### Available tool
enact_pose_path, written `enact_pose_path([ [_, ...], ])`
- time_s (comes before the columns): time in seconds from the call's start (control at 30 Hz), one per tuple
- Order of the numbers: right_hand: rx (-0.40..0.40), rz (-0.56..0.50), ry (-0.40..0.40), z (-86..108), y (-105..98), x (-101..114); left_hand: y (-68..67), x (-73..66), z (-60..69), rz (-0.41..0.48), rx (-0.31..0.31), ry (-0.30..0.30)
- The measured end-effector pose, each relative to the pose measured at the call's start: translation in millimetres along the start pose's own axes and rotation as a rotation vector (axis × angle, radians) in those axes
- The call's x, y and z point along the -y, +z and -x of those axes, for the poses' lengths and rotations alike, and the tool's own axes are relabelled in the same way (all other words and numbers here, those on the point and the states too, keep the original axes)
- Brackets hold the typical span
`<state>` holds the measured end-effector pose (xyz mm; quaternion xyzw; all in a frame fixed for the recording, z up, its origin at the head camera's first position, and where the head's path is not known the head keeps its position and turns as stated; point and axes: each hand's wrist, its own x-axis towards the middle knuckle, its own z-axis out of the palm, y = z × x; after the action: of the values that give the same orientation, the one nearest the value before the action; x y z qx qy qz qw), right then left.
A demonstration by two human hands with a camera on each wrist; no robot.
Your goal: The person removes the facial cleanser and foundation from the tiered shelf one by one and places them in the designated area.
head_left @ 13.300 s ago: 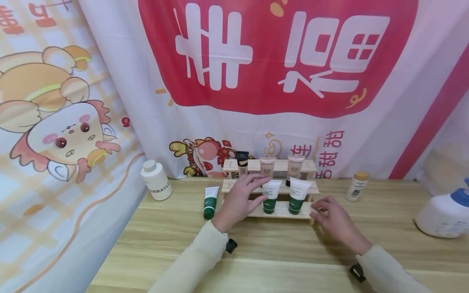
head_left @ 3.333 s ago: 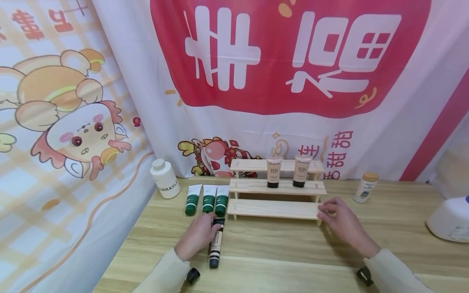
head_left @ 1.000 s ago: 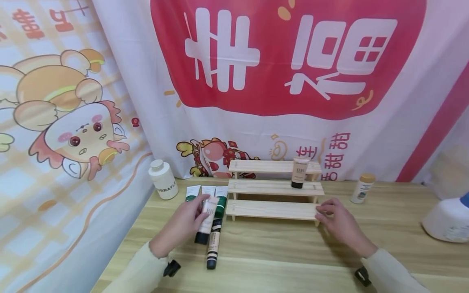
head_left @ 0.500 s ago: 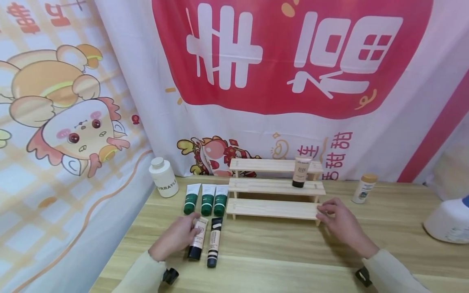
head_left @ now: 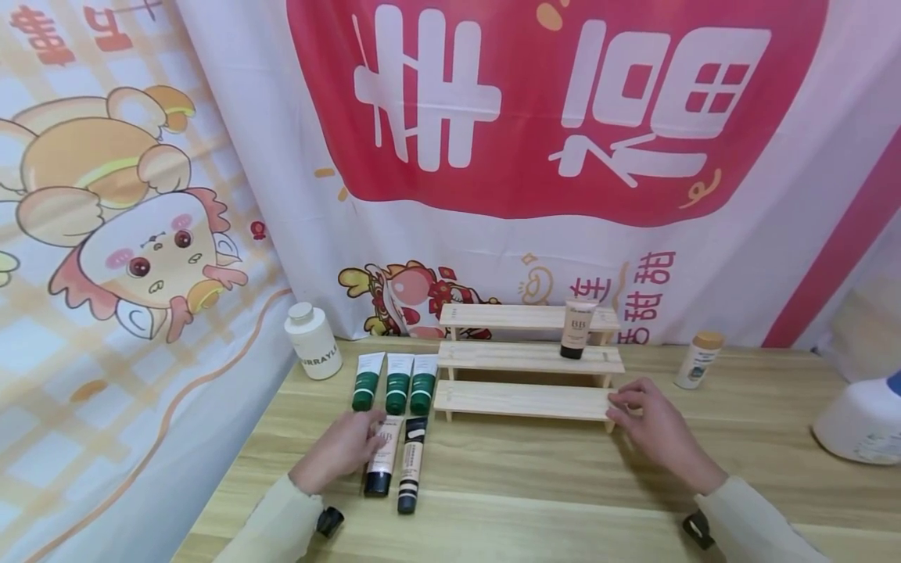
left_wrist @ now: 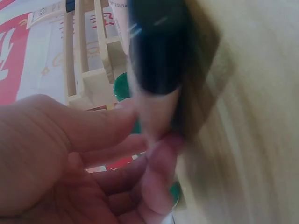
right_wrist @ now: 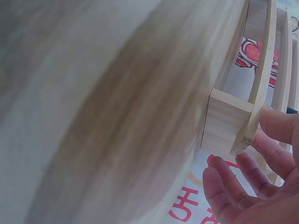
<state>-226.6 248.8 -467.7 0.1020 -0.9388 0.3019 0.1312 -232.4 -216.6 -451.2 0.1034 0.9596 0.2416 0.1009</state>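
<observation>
My left hand (head_left: 345,448) pinches a beige BB cream tube (head_left: 381,461) between thumb and fingers. In the left wrist view the tube's black cap (left_wrist: 160,51) is close to the table. Beside it lies a slim beige-and-black tube (head_left: 411,469). Several green-and-white tubes (head_left: 397,387) lie in a row just behind. My right hand (head_left: 655,426) holds the front right end of the three-step wooden rack (head_left: 521,399), thumb over the bottom shelf (right_wrist: 257,100) and fingers at its end. Another BB cream tube (head_left: 576,332) stands upright on the middle shelf, toward the right.
A white bottle (head_left: 314,344) stands at the back left. Right of the rack are a small bottle with a tan cap (head_left: 699,361) and a large white jug with a blue top (head_left: 862,422). Printed cloth (head_left: 563,109) hangs behind the wooden table (head_left: 563,493).
The green tubes and the slim tube went from the rack to the table at left. One BB cream tube followed in my left hand and was lowered beside the slim one. My right hand stays put.
</observation>
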Motion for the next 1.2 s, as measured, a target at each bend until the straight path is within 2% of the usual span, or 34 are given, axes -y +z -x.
enact_pose_path([
  [0.2, -0.006, 0.002, 0.003, 0.3, -0.8, -1.8, -2.0, -4.4, 0.7, -0.03, 0.005, -0.019],
  [0.33, -0.007, 0.004, 0.006, 0.7, -0.1, -3.3, -5.2, -9.5, 1.5, -0.047, -0.049, -0.027],
  [0.5, -0.008, 0.005, 0.006, 1.0, 1.2, -4.5, -11.9, -23.3, 0.2, -0.069, -0.111, 0.008],
  [0.63, -0.018, 0.007, -0.009, 0.3, 2.5, -6.1, -18.1, -41.3, -1.1, -0.059, -0.156, 0.053],
  [0.77, -0.027, 0.007, -0.019, 0.5, 2.7, -6.2, -24.6, -67.4, -6.1, -0.06, -0.221, 0.142],
  [0.9, -0.025, 0.007, -0.018, 0.1, 2.2, -5.4, -23.9, -95.5, -21.0, -0.083, -0.314, 0.297],
  [1.03, -0.025, 0.004, -0.024, -1.2, 1.8, -4.6, -14.5, -120.0, -42.4, -0.074, -0.397, 0.481],
  [1.17, -0.025, 0.005, -0.028, -1.7, 1.8, -4.5, -2.9, -144.9, -65.0, -0.059, -0.417, 0.643],
  [1.2, -0.024, 0.006, -0.028, -1.8, 1.9, -4.6, -0.3, -151.5, -70.0, -0.05, -0.414, 0.667],
])
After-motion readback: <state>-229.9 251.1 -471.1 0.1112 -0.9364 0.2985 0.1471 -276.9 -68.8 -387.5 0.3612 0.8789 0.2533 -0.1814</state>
